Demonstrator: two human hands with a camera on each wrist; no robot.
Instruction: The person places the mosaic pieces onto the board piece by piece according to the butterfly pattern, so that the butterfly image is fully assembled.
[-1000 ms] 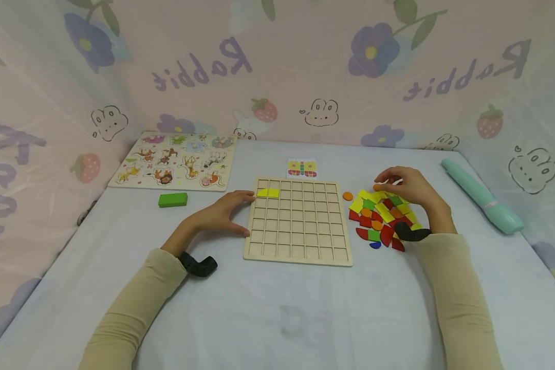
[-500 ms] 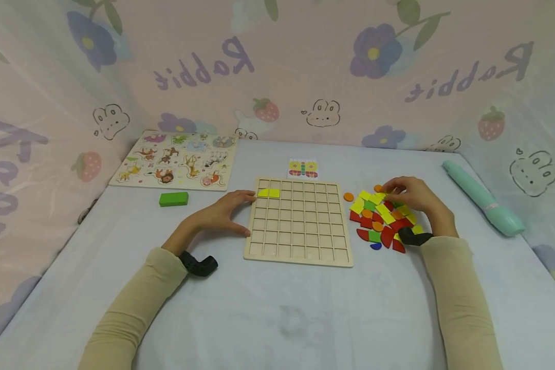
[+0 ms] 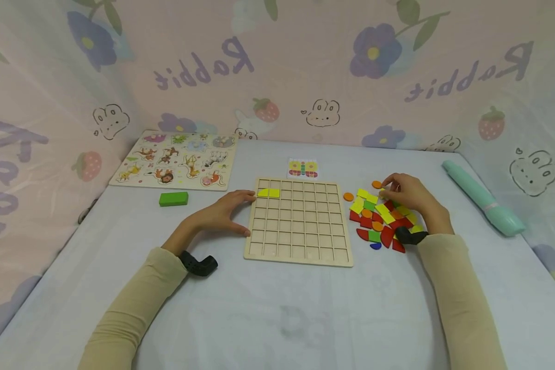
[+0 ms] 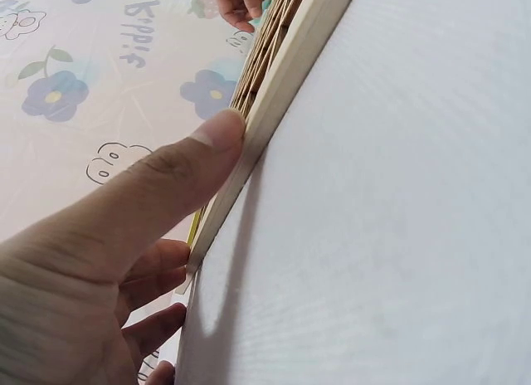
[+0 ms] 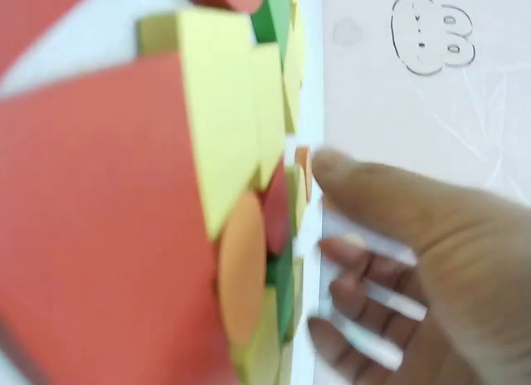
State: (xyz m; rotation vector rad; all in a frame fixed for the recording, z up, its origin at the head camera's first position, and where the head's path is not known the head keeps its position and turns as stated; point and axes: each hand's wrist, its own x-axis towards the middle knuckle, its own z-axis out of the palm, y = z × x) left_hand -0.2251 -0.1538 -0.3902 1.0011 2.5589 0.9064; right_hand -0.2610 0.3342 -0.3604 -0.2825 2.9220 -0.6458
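Note:
My left hand (image 3: 222,211) rests at the left edge of a wooden grid board (image 3: 300,236). In the left wrist view, its thumb (image 4: 220,132) touches the board's side, with the fingers spread along it. A yellow quarter-round piece (image 3: 263,192) and a yellow square (image 3: 274,193) lie side by side in the upper left cells. My right hand (image 3: 411,192) is over the far side of a pile of coloured pieces (image 3: 384,214). Its thumb (image 5: 365,186) hides the index fingertip in the right wrist view; I cannot tell whether they pinch a piece.
Two orange discs (image 3: 348,197) lie by the pile's far edge. A butterfly pattern card (image 3: 302,168) lies behind the board. At left are an animal puzzle (image 3: 176,162) and a green block (image 3: 173,199); a mint-green tube-shaped object (image 3: 483,198) lies at far right.
My right hand has shifted slightly among the pieces at the far side of the pile, and an orange disc there now lies uncovered. The left hand and board stay in place.

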